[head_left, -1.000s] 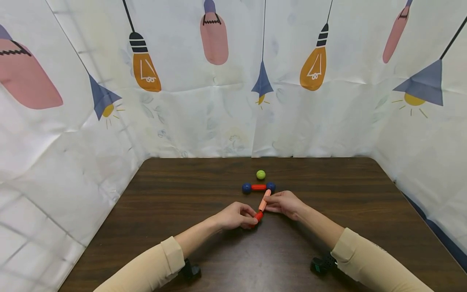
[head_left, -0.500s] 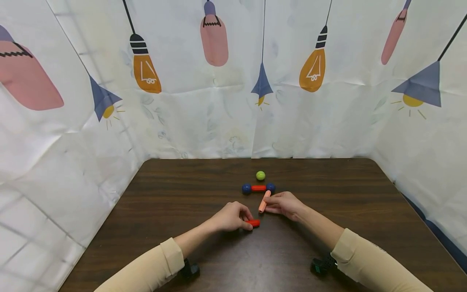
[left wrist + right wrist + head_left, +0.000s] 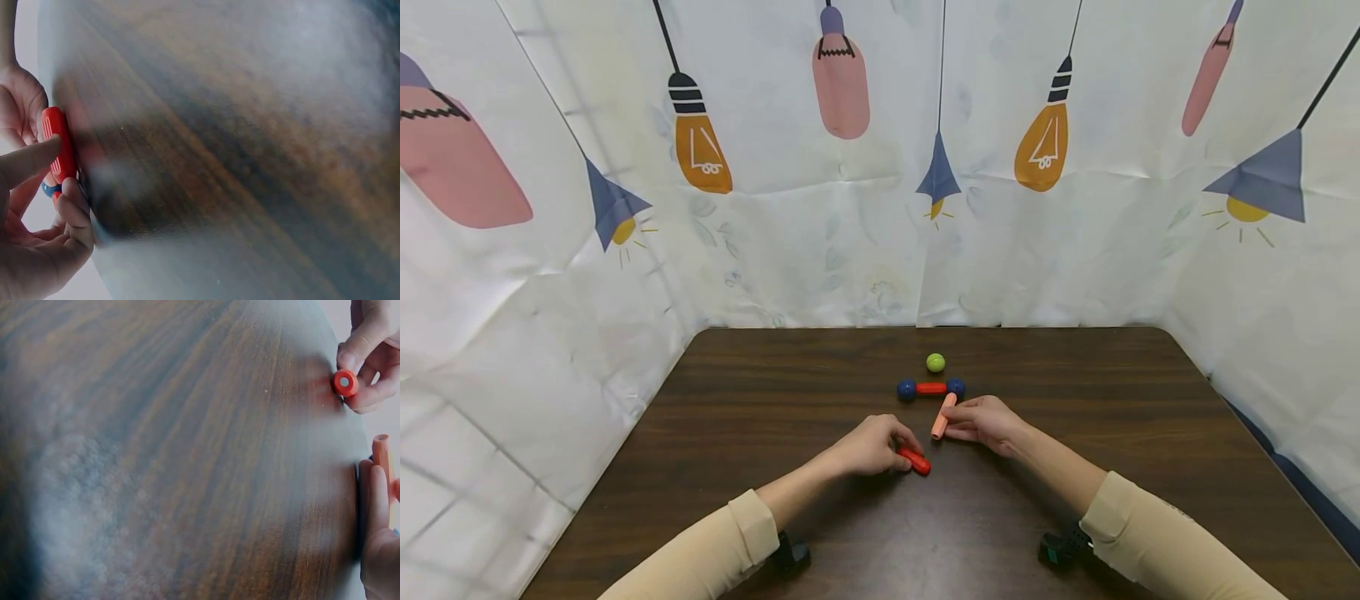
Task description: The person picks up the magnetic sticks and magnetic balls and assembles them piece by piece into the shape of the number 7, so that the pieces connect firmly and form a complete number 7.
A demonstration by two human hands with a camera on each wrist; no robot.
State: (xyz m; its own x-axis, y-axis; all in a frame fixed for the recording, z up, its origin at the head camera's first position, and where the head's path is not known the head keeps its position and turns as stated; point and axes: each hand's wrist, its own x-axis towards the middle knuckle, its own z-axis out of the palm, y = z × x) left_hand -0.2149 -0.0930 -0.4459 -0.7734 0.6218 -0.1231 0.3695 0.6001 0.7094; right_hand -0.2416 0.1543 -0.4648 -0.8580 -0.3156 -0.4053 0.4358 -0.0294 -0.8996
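Observation:
My left hand [image 3: 874, 446] pinches a red magnetic rod [image 3: 914, 461] between thumb and fingers, its free end angled toward the front right. A round metal spot shows in the end of this red rod [image 3: 345, 382] in the right wrist view. Opposite, my right hand [image 3: 988, 421] pinches a salmon-coloured rod [image 3: 943, 417] with a hollow near end. The salmon rod's far end meets the right-hand blue ball [image 3: 956, 387]. A second red rod [image 3: 931, 388] joins that ball to another blue ball [image 3: 907, 390] on the left. Between the two held rods there is a gap.
A yellow-green ball [image 3: 936, 362] lies behind the blue balls on the dark wood table [image 3: 790, 367]. White curtains [image 3: 880, 250] printed with lamps hang behind and along both sides. Black devices [image 3: 1057, 548] sit at both wrists, under the forearms.
The red rod in my left hand has come away from the salmon rod's near end and turned to point toward the front right. My right hand keeps its hold with hardly any movement.

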